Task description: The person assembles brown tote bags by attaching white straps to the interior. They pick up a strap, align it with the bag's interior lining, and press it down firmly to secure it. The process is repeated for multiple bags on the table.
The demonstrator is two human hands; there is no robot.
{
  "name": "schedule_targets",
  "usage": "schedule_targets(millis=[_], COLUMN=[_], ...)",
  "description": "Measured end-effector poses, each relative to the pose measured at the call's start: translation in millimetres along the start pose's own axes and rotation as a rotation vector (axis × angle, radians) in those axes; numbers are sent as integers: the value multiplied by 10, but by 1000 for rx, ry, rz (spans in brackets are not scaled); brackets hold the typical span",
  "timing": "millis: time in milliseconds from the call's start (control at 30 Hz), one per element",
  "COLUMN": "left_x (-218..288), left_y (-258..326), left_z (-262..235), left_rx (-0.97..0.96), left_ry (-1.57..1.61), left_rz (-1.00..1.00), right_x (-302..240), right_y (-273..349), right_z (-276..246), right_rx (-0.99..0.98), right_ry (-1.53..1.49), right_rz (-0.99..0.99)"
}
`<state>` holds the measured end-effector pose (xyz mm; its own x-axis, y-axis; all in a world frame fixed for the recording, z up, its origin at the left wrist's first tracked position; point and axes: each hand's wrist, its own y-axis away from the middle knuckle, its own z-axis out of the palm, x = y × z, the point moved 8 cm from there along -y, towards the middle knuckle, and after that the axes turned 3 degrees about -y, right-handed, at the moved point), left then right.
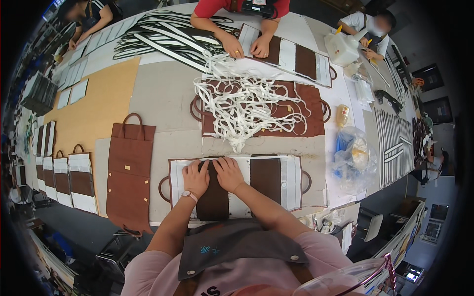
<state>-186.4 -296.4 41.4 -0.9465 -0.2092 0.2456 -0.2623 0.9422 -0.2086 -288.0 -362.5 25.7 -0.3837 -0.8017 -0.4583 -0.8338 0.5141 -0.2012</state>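
A flat, unassembled bag piece [264,180] lies in front of me, with dark brown and white bands and a looped brown handle at each end. My left hand [196,177] rests on its white and brown part near the far edge, fingers bent and closed on that edge. Close beside it, my right hand [228,173] grips the same edge, its fingers pressed down over the brown band. The fingertips partly hide what they hold. Just beyond lies a tangled heap of white tape [247,106] on reddish-brown bag pieces [311,118].
To the left lies a reddish-brown bag piece [129,167] with handles, past it several banded pieces [80,180]. A co-worker's hands [247,48] work on another piece [276,52] opposite. On the right are a plastic bag [353,158], a white jug [340,49] and rows of strips [390,143].
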Motion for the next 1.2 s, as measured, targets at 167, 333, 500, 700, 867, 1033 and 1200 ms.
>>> schedule_targets(millis=[167,333,500,700,867,1033,1200], left_x=[8,-2,-1,0,0,-7,-6], left_y=[-9,4,-4,-2,0,6,5], left_z=[-10,9,2,8,8,25,22], left_rx=[-6,-1,1,2,11,4,-5], left_ry=[7,3,-2,-2,-1,-6,1], left_rz=[-2,-3,0,-3,0,-3,-6], right_x=[-11,-15,-11,-7,-3,-5,-8], right_y=[-4,-2,-5,-6,-3,-6,-6], right_z=[-25,-28,-27,-20,-12,-13,-20], right_rx=[12,15,14,0,1,-21,-15], right_ry=[8,6,9,8,12,25,25], right_rz=[-8,-5,-3,-2,-2,8,6])
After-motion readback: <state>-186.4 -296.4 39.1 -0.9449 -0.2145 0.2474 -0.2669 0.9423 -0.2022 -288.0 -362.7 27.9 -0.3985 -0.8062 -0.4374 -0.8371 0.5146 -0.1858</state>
